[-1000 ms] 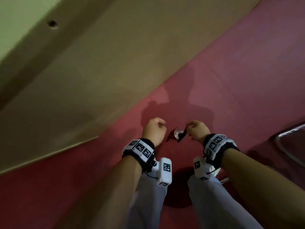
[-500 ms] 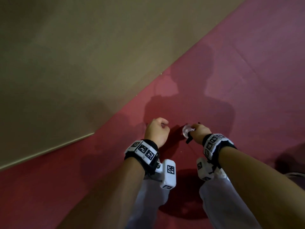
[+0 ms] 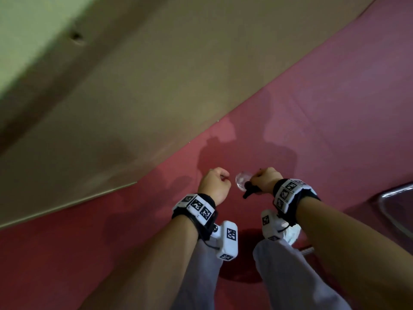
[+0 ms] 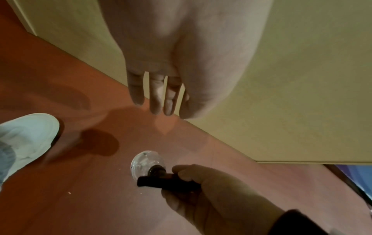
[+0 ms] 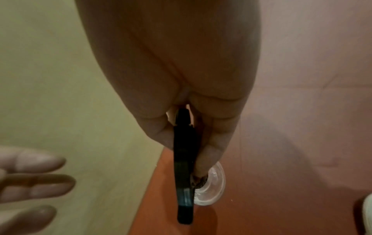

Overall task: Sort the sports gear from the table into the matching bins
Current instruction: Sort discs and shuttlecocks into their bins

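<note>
A black handle [image 4: 168, 181] with a clear round suction cup [image 4: 147, 164] at its end is grasped by the right hand [image 3: 266, 182], thumb and fingers [image 5: 213, 143] curled round it. The cup lies just beyond the fingertips, above the red floor [image 3: 312, 108]. The left hand [image 3: 214, 184] is held just beside it, holding nothing, its fingers [image 4: 157, 95] loosely extended

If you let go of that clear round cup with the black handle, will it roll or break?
The clear suction cup looks soft, so it would likely flex, not break. Its black handle, gripped by the right hand, probably stops rolling. It seems light.
</note>
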